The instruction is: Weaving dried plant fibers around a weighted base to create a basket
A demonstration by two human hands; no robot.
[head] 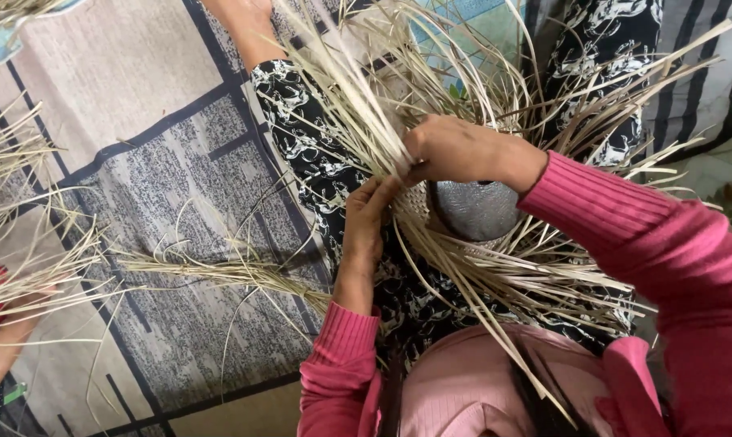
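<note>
Hands worked at a half-woven straw piece (418, 202) resting on the lap over a grey rounded form (475, 209). Right hand (455, 150) was closed, pinching a bundle of pale straw strands (358, 113); left hand (366, 214) lay curled, fingers pressed against the woven edge. Loose straw (220, 271) lay on the patterned mat (164, 162) nearby.

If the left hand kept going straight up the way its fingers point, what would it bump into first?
The left hand points up toward the right hand, which pinches a bundle of pale dried straw strips. It would most likely meet those strips and the right hand's fingers first, though depth is hard to judge.
</note>
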